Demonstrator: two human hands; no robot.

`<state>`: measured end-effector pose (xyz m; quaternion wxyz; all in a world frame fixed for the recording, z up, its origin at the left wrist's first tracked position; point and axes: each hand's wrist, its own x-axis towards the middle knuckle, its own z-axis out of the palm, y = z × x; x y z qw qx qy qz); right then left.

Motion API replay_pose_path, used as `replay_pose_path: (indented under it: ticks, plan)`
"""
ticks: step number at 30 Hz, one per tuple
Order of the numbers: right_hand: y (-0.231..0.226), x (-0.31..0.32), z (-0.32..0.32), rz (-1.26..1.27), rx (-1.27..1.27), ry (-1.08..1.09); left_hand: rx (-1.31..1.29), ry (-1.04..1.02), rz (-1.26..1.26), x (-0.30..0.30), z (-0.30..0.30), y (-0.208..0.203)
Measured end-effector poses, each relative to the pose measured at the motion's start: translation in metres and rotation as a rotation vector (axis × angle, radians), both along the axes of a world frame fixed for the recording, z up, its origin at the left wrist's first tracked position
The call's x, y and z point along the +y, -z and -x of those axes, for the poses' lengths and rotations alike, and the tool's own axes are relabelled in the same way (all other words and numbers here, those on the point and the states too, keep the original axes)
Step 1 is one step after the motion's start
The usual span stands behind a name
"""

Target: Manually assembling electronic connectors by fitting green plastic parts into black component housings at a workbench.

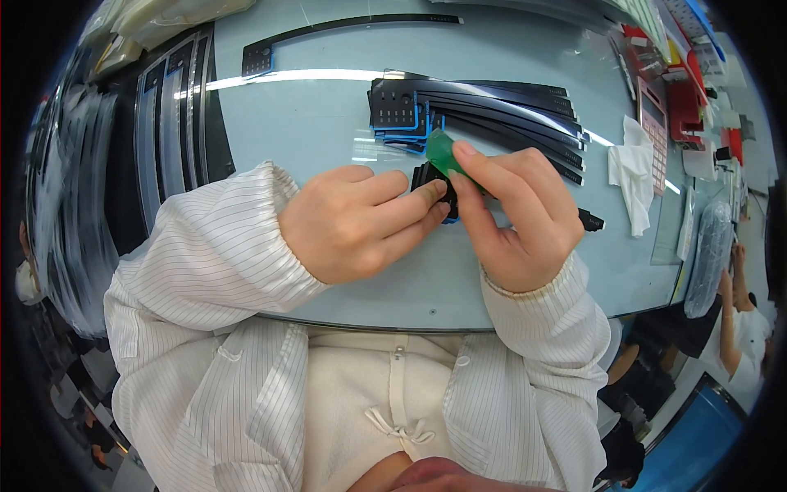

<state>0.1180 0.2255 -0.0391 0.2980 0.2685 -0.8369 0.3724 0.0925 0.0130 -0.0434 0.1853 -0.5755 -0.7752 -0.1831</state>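
Note:
My right hand point(525, 217) pinches a small green translucent piece of film point(441, 152) between thumb and forefinger. My left hand point(352, 220) is closed, its fingertips pressed together on a black panel strip point(421, 177) right beside the film. Most of that strip lies under my hands; a dark end point(590, 220) shows past my right hand. Just beyond sits a fanned pile of black strips point(500, 102), their wide, blue-edged ends point(395, 110) overlapping on the left. Whether the film touches the strip is hard to tell.
A single black strip point(352, 28) lies at the table's far side. Dark strips in clear sleeves point(174, 107) and stacked plastic point(78, 197) fill the left. On the right are a white cloth point(631, 174), a pink calculator point(653, 135) and a clear wrapped bundle point(708, 258). Other people work beyond.

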Motion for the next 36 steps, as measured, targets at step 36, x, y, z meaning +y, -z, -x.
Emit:
replay_pose_path:
  ticks: [36]
  plan:
    - [-0.015,0.022,-0.013,0.15,0.061,0.186,0.024,-0.275,-0.192,-0.008,0.032,0.004]
